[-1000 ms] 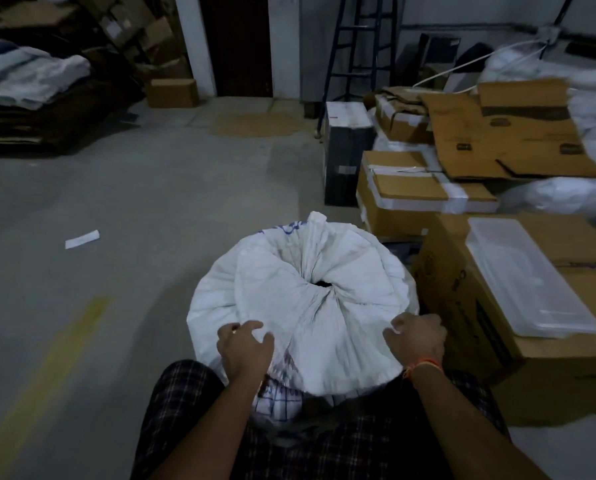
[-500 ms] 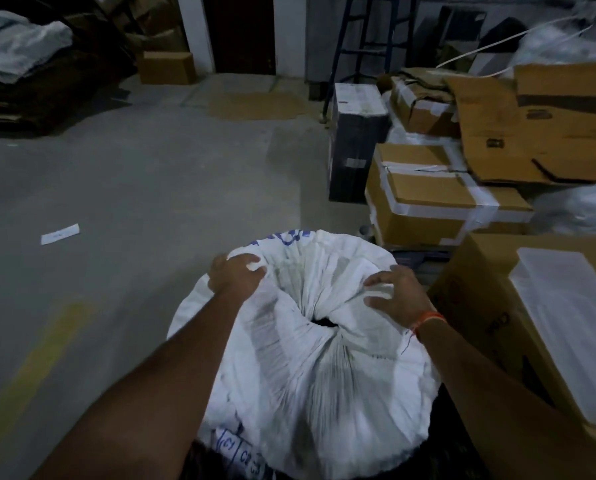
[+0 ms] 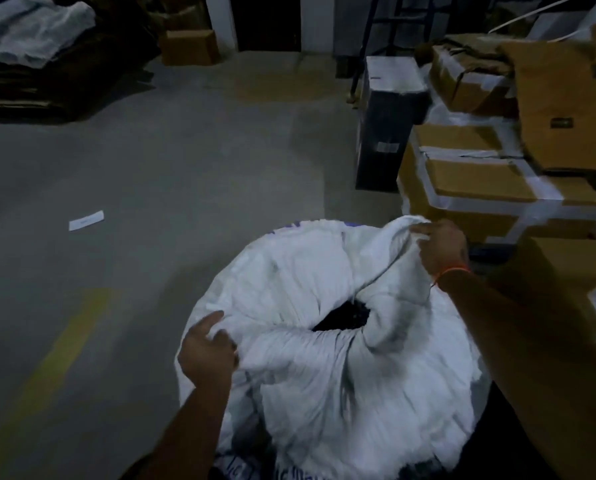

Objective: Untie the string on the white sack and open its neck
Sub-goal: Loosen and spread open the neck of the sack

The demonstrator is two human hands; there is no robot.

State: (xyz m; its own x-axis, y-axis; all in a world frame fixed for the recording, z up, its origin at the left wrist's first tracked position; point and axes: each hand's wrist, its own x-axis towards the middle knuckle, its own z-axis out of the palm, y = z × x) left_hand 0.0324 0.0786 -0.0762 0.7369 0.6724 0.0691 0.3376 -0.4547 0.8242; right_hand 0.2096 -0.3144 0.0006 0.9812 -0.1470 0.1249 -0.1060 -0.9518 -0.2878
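white sack (image 3: 324, 368), lower centre | neck (image 3: 341, 317) partly open, string unseen | left hand (image 3: 206, 351) and right hand (image 3: 440, 247) clutch fabric | should pull opposite folds apart evenly

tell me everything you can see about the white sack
The white sack looks like woven plastic, full and rounded, standing on the grey floor before the person. Its gathered, pleated neck is partly open, showing a dark hole. Blue print marks its far rim and lower front. The left hand grips its near-left fabric; the right hand lifts its far-right edge.
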